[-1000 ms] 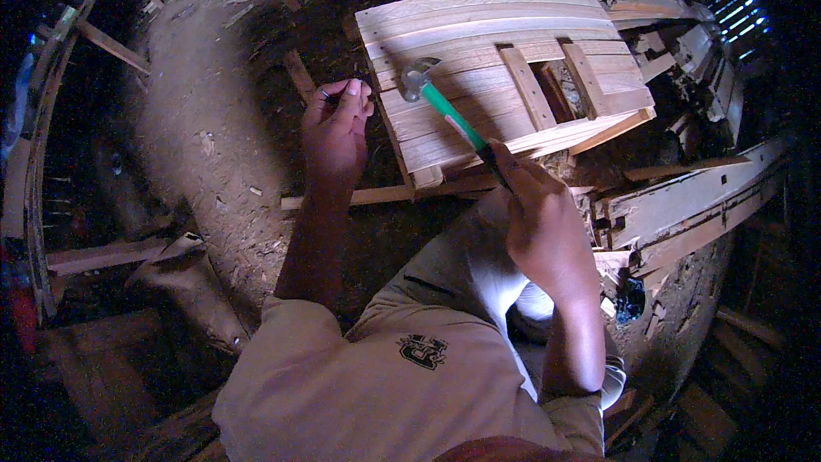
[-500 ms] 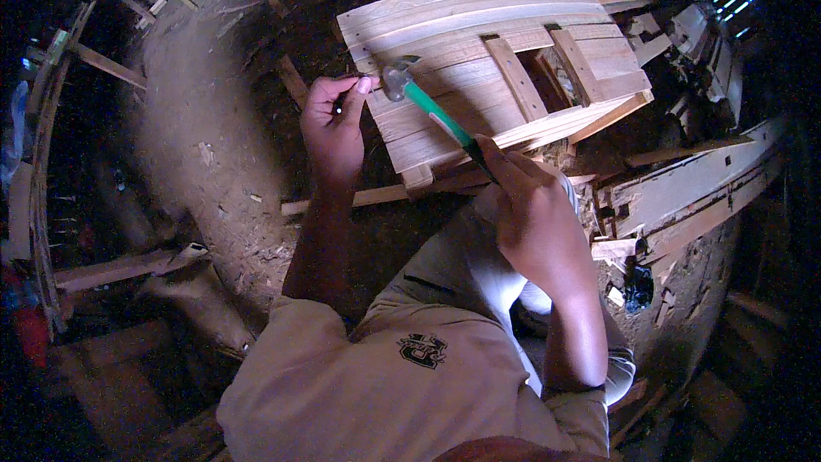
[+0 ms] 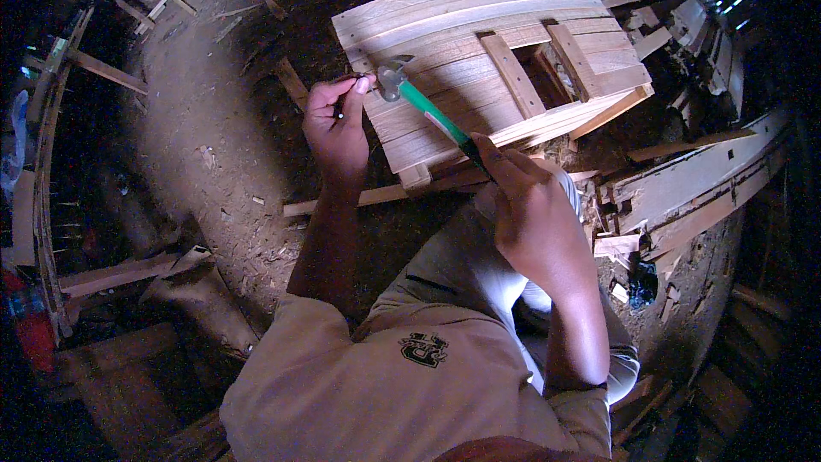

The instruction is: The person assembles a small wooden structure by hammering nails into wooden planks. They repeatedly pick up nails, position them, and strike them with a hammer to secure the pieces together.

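In a dim workspace with a dirt floor point(image 3: 192, 133), we look down on a person in a pale shirt point(image 3: 342, 385), a hammer at the ready over a slatted wooden panel point(image 3: 453, 47). The right hand point(image 3: 547, 227) is clamped around the dark lower end of the hammer point(image 3: 421, 105), whose green handle slants up and to the left across the panel. We see its metal head above the panel's left part, just beside the fingertips of the other hand. The left hand point(image 3: 339, 120) is at the panel's left edge, thumb and forefinger pressed together on a small thin piece, perhaps a nail, though it is too small and dim for us to be sure.

The panel lies ahead of the person, tilted in our view, its pale boards running lengthwise. Toward its right end we find a rectangular opening point(image 3: 547, 77), flanked by a left batten point(image 3: 511, 75) and a right batten point(image 3: 573, 62). A short wooden block point(image 3: 416, 175) juts from the near left corner, close to a long wooden strip point(image 3: 342, 200). To the right we note a heavy pale timber point(image 3: 684, 188) with a square hole, and near it a crumpled black item point(image 3: 641, 285) among scraps. A red object point(image 3: 32, 334) sits at far left.
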`<control>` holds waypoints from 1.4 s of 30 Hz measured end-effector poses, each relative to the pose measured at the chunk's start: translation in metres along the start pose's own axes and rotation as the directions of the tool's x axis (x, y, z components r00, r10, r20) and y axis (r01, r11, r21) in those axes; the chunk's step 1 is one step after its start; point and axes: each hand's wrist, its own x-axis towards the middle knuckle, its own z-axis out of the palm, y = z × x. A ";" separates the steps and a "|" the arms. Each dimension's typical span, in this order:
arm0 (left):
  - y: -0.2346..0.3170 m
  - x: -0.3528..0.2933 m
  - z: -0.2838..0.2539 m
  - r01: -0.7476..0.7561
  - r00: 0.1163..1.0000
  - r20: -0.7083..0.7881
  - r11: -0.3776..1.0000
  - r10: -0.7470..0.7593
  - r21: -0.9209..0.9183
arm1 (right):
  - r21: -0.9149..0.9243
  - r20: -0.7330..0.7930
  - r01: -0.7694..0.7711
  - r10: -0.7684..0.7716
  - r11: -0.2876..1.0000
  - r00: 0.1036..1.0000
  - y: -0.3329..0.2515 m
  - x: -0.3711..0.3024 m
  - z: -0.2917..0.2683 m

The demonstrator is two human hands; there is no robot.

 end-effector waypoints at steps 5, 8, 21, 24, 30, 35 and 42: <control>0.000 0.000 0.001 0.007 1.000 -0.005 1.000 -0.007 0.030 | 0.010 -0.001 0.009 -0.009 1.000 1.000 0.001 0.000 0.000; -0.004 -0.001 -0.001 -0.044 0.999 0.007 0.997 0.044 0.066 | -0.011 -0.003 0.021 -0.021 1.000 1.000 0.000 0.000 -0.001; -0.013 0.008 -0.020 -0.277 0.951 0.189 0.945 0.244 0.172 | -0.016 0.041 0.032 -0.031 0.999 0.999 0.005 0.000 -0.001; -0.019 0.010 -0.019 -0.345 0.924 0.223 0.928 0.309 0.142 | -0.033 0.052 0.023 -0.021 0.999 0.998 0.006 0.000 -0.001; -0.012 0.011 -0.020 -0.382 0.906 0.278 0.901 0.320 0.207 | -0.029 0.052 0.022 -0.020 0.999 0.998 0.004 0.001 -0.004; -0.006 0.011 -0.020 -0.370 0.911 0.295 0.889 0.290 0.270 | -0.036 0.049 0.013 -0.011 0.999 0.999 0.003 0.000 -0.004; -0.002 0.011 -0.019 -0.395 0.897 0.317 0.879 0.307 0.266 | -0.047 0.070 -0.009 0.012 0.999 0.997 0.002 0.001 -0.006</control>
